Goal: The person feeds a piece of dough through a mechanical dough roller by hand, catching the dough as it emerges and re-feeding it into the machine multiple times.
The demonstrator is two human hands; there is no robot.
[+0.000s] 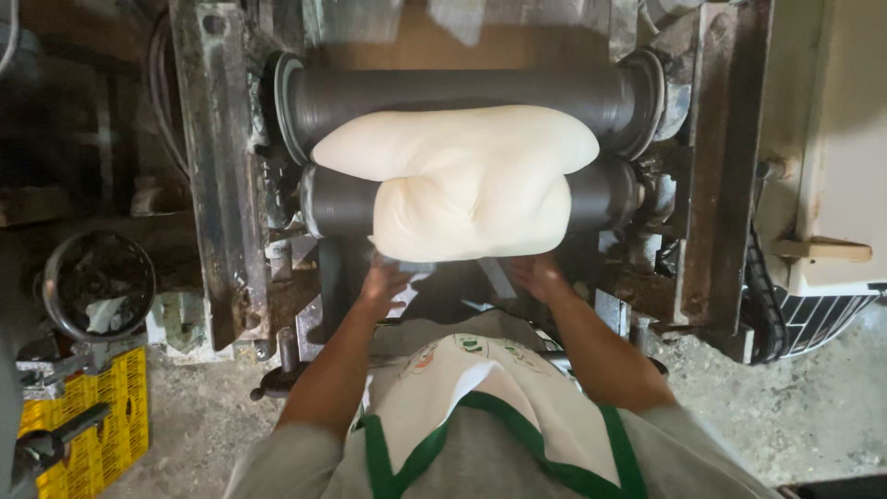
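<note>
Seen from above: a large, pale cream slab of soft dough (467, 180), thick and folded, draped over two dark grey metal rollers. Upper dark grey roller (462, 92) behind the dough's wide top edge; lower dark grey roller (337, 199) showing at either side of the narrower hanging part. Both rollers held in a rusty, grimy steel frame (217, 176) with upright side plates left and right. Left hand (386, 277) just under the dough's lower left edge, fingers spread and pointing up toward it, touching or all but touching the bottom rim; open, not clenched, nothing gripped. Right hand (538, 275) likewise at the lower right edge, fingers extended against or right beside the dough, loose rather than closed; exact contact hard to tell, the fingertips lost in shadow beneath the overhang. Bare forearms reaching forward from a grey shirt under a white apron with green trim (480, 397). At far left, a round dark metal container (97, 286) with something pale inside, above a yellow plastic crate (92, 430). At right, a cream-coloured machine housing (836, 139) and a curved wire guard (813, 319). Rough grey concrete floor (795, 407) below.
</note>
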